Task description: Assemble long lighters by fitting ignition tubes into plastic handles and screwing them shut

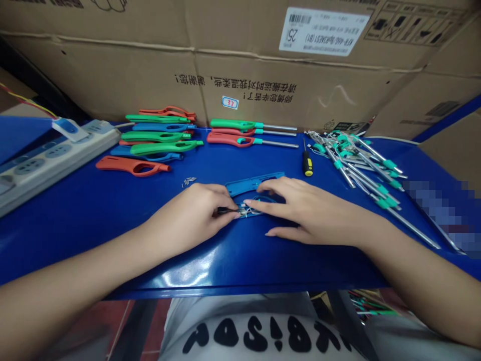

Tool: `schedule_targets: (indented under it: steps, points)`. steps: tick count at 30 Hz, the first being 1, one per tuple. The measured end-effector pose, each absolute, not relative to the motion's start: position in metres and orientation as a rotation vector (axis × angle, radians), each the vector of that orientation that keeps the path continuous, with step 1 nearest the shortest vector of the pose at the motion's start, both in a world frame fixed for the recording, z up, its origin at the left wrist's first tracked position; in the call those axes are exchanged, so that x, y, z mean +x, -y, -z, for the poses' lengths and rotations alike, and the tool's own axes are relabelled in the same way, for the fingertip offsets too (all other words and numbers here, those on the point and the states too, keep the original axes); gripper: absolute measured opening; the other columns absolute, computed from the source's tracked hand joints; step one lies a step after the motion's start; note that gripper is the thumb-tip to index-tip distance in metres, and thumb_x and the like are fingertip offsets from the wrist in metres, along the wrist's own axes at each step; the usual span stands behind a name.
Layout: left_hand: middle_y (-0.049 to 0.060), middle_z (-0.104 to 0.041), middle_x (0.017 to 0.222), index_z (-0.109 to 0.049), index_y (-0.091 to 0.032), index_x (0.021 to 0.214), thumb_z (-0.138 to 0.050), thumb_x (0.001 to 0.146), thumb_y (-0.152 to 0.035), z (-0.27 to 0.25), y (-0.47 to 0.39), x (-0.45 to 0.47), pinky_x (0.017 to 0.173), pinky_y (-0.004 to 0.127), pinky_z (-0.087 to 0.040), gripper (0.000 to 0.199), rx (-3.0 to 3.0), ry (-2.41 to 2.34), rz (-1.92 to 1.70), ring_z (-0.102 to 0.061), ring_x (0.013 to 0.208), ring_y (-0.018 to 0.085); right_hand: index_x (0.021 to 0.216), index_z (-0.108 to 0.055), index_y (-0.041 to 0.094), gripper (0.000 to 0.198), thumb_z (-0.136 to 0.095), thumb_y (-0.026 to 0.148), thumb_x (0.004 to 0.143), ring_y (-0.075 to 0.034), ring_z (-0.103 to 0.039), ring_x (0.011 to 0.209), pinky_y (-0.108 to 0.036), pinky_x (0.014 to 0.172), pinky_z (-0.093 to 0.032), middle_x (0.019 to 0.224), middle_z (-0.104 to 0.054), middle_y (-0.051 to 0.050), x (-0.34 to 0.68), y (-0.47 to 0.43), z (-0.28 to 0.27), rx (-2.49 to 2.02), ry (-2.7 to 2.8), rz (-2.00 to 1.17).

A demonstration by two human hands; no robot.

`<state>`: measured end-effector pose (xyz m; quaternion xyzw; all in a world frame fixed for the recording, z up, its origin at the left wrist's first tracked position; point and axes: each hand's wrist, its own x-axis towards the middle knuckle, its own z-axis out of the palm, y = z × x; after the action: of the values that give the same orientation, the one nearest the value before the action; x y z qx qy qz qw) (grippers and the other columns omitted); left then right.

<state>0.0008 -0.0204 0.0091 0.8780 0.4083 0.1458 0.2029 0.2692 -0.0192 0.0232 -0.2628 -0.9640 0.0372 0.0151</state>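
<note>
In front of me on the table lies an opened blue lighter casing half [255,207], with white wires and small parts inside. My left hand [205,208] pinches its left end between thumb and fingers, where a dark part also shows. My right hand [300,208] is spread over the right side, its index fingertip on the wires in the casing. Just behind lies the other blue casing half [244,186], close to the right hand's fingers, which partly cover it. Whether they touch it I cannot tell.
Several coloured lighter casings [161,147] lie back left, near a power strip [56,153]. Small screws [189,181] lie beyond my left hand. Assembled lighters [251,140], a screwdriver [307,163] and metal lighter tubes [372,170] lie before a large carton [240,65].
</note>
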Motion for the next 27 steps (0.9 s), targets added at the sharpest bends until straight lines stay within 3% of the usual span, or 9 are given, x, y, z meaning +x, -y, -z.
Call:
schedule_targets:
  steps: [3, 7, 15, 27]
  points:
    - [0.003, -0.074, 0.094, -0.08, -0.023, 0.098, -0.067, 0.092, -0.024, -0.009, 0.02, 0.002, 0.074, 0.029, -0.05, 0.014, 2.452, -1.141, -0.41, -0.069, 0.08, 0.017, 0.153, -0.043, 0.023, 0.058, -0.052, 0.046, 0.1, -0.034, -0.037, 0.144, -0.059, 0.113, -0.036, 0.162, -0.033, -0.018, 0.263, 0.02, -0.017, -0.744, 3.037, -0.166]
    - [0.002, -0.073, 0.093, -0.079, -0.021, 0.096, -0.067, 0.092, -0.024, -0.009, 0.02, 0.002, 0.072, 0.027, -0.049, 0.013, 2.453, -1.134, -0.421, -0.069, 0.08, 0.017, 0.154, -0.043, 0.021, 0.058, -0.05, 0.045, 0.102, -0.032, -0.033, 0.148, -0.057, 0.117, -0.033, 0.167, -0.025, -0.017, 0.263, 0.02, -0.011, -0.748, 3.049, -0.212]
    - [0.001, -0.07, 0.088, -0.076, -0.019, 0.091, -0.068, 0.091, -0.022, -0.009, 0.021, 0.001, 0.068, 0.026, -0.045, 0.009, 2.454, -1.165, -0.414, -0.065, 0.074, 0.015, 0.15, -0.048, 0.013, 0.053, -0.047, 0.039, 0.104, -0.034, -0.037, 0.148, -0.058, 0.119, -0.032, 0.163, -0.031, -0.022, 0.26, 0.025, -0.01, -0.704, 3.077, -0.027]
    - [0.001, -0.068, 0.086, -0.071, -0.018, 0.089, -0.066, 0.093, -0.022, -0.006, 0.022, 0.004, 0.065, 0.025, -0.043, 0.008, 2.438, -1.152, -0.417, -0.063, 0.072, 0.015, 0.147, -0.05, 0.009, 0.051, -0.045, 0.034, 0.104, -0.029, -0.041, 0.146, -0.052, 0.123, -0.028, 0.16, -0.04, -0.016, 0.257, 0.026, -0.009, -0.627, 3.085, 0.011]
